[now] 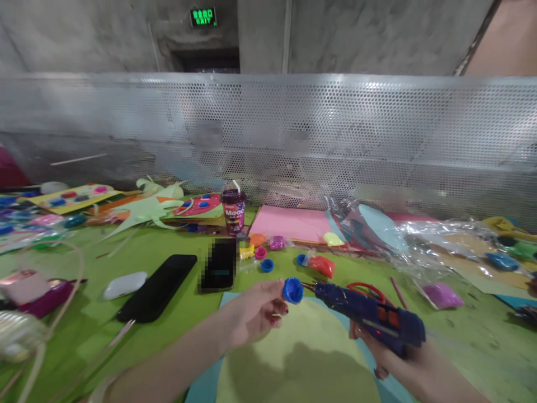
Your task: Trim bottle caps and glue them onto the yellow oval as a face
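Observation:
Between the thumb and fingers of my left hand [258, 313] is a blue bottle cap [293, 290], its hollow side facing the camera. My right hand [390, 355] is wrapped round a dark blue glue gun [371, 313] with a small red light on its side. The gun's nozzle points left and lies right beside the cap's rim; whether the two touch I cannot tell. Under both hands lies a large pale yellow-green paper circle [302, 358] on a light blue sheet [205, 369]. Shadows of the hands fall across the circle.
Two phones [159, 288] and a white case [125, 285] lie to the left. Farther back stand a drink cup with a straw [234, 212], loose caps [267, 265], bagged red clay [322, 266] and pink paper [291, 224]. Red-handled scissors [369, 288] lie behind the glue gun. A perforated metal panel [356, 129] rises behind.

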Demonstrator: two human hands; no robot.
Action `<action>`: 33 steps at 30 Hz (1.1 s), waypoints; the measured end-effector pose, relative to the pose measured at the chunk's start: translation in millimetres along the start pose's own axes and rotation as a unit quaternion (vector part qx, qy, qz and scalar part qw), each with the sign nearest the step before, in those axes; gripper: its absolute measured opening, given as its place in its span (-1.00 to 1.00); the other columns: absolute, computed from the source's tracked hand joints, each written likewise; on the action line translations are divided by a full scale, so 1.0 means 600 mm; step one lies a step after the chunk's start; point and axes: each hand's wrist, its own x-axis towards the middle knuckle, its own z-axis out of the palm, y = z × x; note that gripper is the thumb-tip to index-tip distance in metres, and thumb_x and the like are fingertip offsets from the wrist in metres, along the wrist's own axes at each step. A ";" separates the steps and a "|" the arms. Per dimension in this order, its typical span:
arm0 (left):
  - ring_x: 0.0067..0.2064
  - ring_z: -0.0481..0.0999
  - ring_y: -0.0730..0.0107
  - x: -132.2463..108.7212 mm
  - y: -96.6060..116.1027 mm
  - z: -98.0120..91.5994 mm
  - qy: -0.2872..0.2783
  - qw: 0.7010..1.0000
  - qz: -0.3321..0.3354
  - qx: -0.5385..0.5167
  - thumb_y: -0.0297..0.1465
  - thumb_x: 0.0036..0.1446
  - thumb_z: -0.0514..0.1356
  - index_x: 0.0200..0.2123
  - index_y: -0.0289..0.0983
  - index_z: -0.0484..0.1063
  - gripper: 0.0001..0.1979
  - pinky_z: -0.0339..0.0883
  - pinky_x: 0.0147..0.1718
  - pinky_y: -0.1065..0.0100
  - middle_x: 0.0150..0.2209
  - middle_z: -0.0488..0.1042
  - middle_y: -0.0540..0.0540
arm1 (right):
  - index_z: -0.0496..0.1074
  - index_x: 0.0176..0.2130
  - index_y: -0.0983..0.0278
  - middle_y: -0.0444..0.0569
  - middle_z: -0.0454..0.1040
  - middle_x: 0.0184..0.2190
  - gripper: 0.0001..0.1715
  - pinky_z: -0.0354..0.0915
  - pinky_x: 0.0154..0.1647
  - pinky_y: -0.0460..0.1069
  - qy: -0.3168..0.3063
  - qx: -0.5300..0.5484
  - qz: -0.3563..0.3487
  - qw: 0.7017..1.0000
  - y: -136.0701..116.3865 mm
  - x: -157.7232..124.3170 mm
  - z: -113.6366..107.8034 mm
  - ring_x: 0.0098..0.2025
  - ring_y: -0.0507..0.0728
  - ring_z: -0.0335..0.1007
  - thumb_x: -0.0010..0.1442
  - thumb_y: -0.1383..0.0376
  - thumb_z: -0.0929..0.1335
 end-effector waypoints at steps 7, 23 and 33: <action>-0.55 0.30 0.55 -0.004 0.006 0.006 0.020 1.000 -0.007 -0.003 -0.38 -0.01 0.24 -0.51 -0.32 0.33 -0.83 0.07 -0.59 0.51 -0.54 0.39 -0.01 | 0.36 -0.43 0.28 -0.06 0.39 -0.53 -0.58 0.26 -0.67 -0.07 -0.002 0.011 -0.011 1.000 -0.008 0.002 -0.005 -0.68 0.02 0.23 -0.04 -0.03 0.26; -0.60 0.12 0.72 0.002 0.005 -0.004 -0.060 0.998 0.010 -0.032 -0.34 -0.04 0.27 -0.48 -0.39 0.33 -0.77 -0.11 -0.67 0.58 -0.50 0.30 -0.01 | 0.39 -0.41 0.23 -0.01 0.43 -0.48 -0.52 0.27 -0.69 -0.03 0.042 0.001 -0.015 0.999 0.009 0.008 -0.001 -0.67 0.07 0.26 -0.10 -0.10 0.28; -0.59 0.14 0.68 0.006 0.009 -0.006 -0.009 0.999 0.043 0.007 -0.29 -0.10 0.30 -0.50 -0.31 0.25 -0.72 -0.18 -0.65 0.55 -0.56 0.23 0.08 | 0.39 -0.39 0.25 -0.04 0.43 -0.53 -0.51 0.28 -0.64 -0.03 0.029 0.014 -0.006 0.999 -0.016 0.001 -0.013 -0.68 0.05 0.23 -0.10 -0.10 0.30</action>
